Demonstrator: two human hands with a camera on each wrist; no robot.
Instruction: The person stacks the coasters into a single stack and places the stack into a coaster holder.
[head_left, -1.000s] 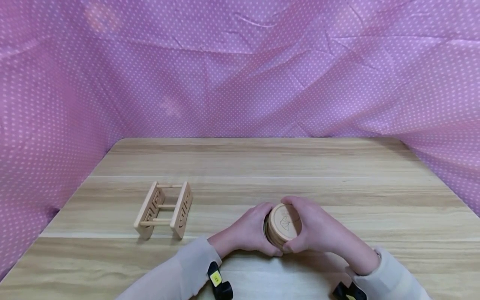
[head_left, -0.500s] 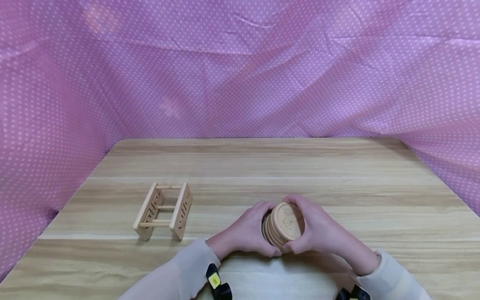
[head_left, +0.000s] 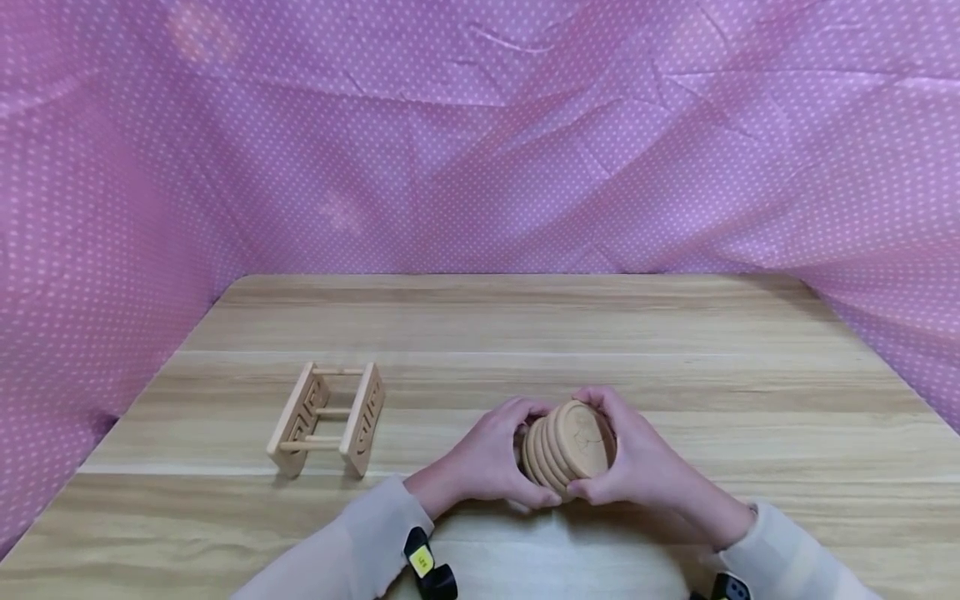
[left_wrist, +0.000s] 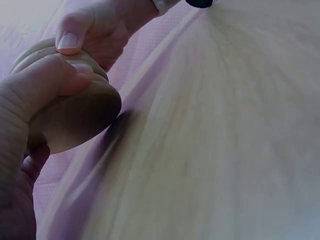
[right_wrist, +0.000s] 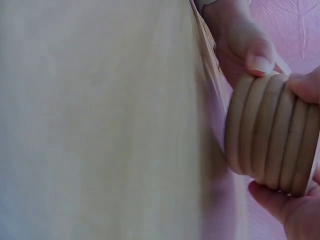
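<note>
A stack of several round wooden coasters (head_left: 585, 437) is held between both hands, tilted so its top face leans toward the right. A line drawing is engraved on the top coaster. My left hand (head_left: 495, 457) grips the lower left end of the stack with curled fingers and thumb. On the other side, my right hand (head_left: 641, 457) grips the upper end, thumb at the near edge. The left wrist view shows the bare underside of the bottom coaster (left_wrist: 80, 120), raised off the table. From the right wrist, the stacked rims (right_wrist: 270, 132) look close together. Some fingertips are hidden.
To the left on the wood-grain table (head_left: 480, 333) stands a small wooden coaster rack (head_left: 363, 421), with carved side panels joined by dowels. Pink polka-dot cloth (head_left: 480, 150) hangs behind the table and along both sides.
The coaster stack has tipped further, its top face turning to the right, so more rims show. Both hands kept their hold and drifted slightly. The rack stayed put.
</note>
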